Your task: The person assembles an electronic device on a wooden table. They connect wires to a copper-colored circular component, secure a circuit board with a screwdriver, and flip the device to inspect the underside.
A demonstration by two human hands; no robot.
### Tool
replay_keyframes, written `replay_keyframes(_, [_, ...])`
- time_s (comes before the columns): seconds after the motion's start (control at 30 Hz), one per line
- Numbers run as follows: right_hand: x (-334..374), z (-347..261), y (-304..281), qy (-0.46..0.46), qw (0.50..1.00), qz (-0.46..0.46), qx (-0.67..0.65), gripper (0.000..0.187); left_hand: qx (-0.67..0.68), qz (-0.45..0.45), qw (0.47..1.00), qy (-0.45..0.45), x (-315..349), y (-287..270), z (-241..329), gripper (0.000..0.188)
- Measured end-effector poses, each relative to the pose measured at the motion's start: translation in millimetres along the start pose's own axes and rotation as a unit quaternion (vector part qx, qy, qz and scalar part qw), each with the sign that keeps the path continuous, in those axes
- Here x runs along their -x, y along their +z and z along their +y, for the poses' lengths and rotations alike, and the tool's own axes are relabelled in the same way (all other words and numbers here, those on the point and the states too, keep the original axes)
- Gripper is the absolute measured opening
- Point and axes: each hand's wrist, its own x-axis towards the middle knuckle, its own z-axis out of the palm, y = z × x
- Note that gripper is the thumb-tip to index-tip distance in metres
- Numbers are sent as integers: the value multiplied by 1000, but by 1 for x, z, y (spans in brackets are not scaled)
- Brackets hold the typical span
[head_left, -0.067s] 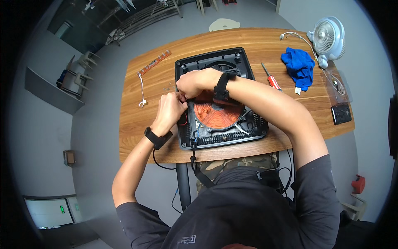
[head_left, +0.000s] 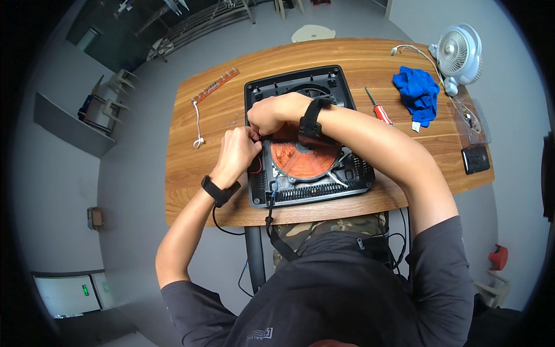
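Note:
An opened induction cooker (head_left: 358, 184) lies in its black housing on the wooden table, its round copper coil (head_left: 306, 165) exposed. At the housing's left edge both hands meet, fingers bent and pressed together. My left hand (head_left: 236, 151) is closed beside the left rim, next to a red wire (head_left: 258, 168). From the right, my right forearm crosses over the coil, and my right hand (head_left: 274, 114) curls down to touch the left one. Whatever sits between the fingertips is hidden by the hands. Part of a black fan (head_left: 313, 90) shows behind my right wrist.
A red-handled screwdriver (head_left: 380, 113) lies right of the cooker, beside a blue cloth (head_left: 417, 95). A white fan (head_left: 457, 53) stands at the far right, above a black box-like object (head_left: 475, 159). An orange strip with a white cable (head_left: 215, 85) and small screws (head_left: 233, 122) lie left.

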Motion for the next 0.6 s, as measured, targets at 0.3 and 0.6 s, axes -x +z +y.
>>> replay_keyframes(0.3, [4,-1,-7,-1,1000,-20,-6,27,-30,0,1000,5,-1,0,-5,16])
replay_keyframes(0.6, [4,11,-2,-28,1000,3,-6,25,-31,4,1000,-2,1,-1,0,22])
